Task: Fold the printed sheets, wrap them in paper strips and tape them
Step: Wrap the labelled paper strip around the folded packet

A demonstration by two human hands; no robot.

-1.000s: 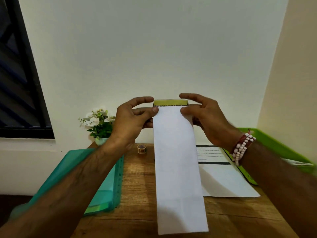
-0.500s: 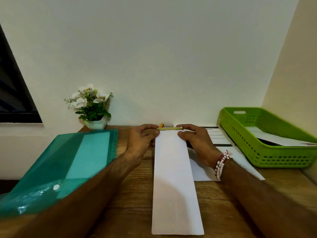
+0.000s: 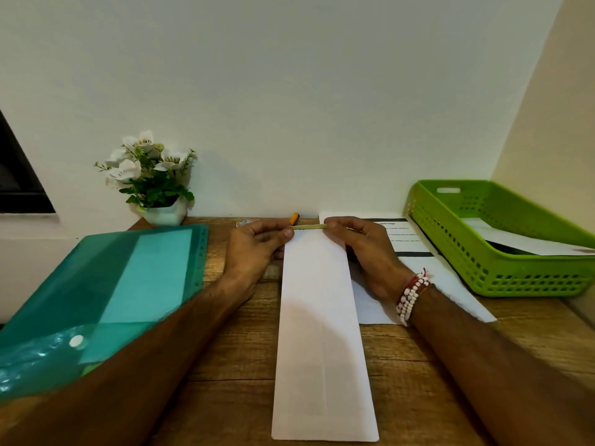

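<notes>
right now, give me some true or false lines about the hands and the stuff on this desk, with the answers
1. The left hand and the right hand both pinch the far end of the long white sheet. True.
2. The green basket is empty. False: a white paper lies in the green basket.
3. The teal folder lies left of the long white sheet. True.
4. The beaded bracelet is on the left wrist. False: it is on the right wrist.
5. The flower pot stands by the wall, beyond the teal folder. True.
</notes>
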